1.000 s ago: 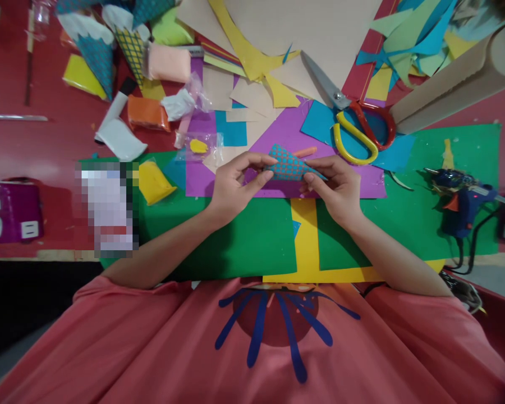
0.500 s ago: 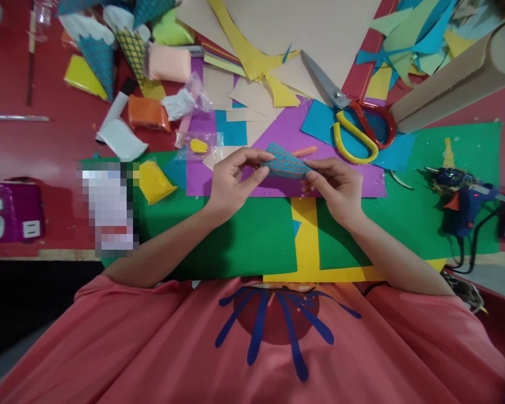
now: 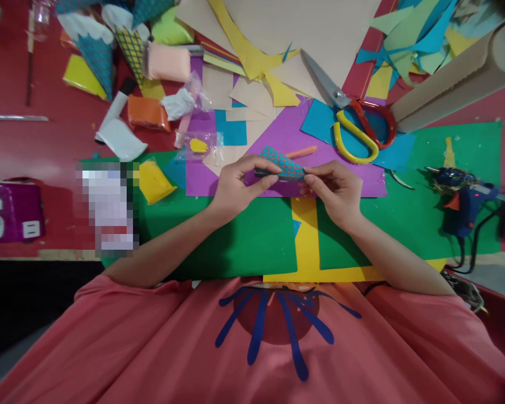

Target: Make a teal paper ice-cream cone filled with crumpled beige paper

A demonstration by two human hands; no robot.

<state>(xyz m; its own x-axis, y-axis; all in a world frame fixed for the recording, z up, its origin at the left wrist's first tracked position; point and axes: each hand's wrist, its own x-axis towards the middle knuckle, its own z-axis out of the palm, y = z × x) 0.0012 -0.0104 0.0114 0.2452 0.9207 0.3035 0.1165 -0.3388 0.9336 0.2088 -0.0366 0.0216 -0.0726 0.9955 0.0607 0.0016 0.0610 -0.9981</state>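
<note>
Blue patterned cone (image 3: pixel 287 164), in the head view, lies between the person's two hands, its wide end to the left and its narrow end to the right, over a purple sheet (image 3: pixel 364 182); whether it touches that sheet cannot be told. The left hand (image 3: pixel 238 185) grips the wide end, thumb below and fingers above. The right hand (image 3: pixel 339 191) pinches the narrow end between thumb and fingertips. Just behind the cone, an orange stick (image 3: pixel 305 151) rests on the purple sheet, which overlaps green sheets (image 3: pixel 185 247). Beyond the right hand lie large scissors (image 3: pixel 339 99) with one red and one yellow handle, and farther right sits a blue glue gun (image 3: pixel 460 213). Left of the left hand are a yellow packet (image 3: pixel 154 182) and a clear bag (image 3: pixel 212 143) holding a yellow piece. White-topped cones (image 3: pixel 95 59) lie at the upper left, well apart from the hands
</note>
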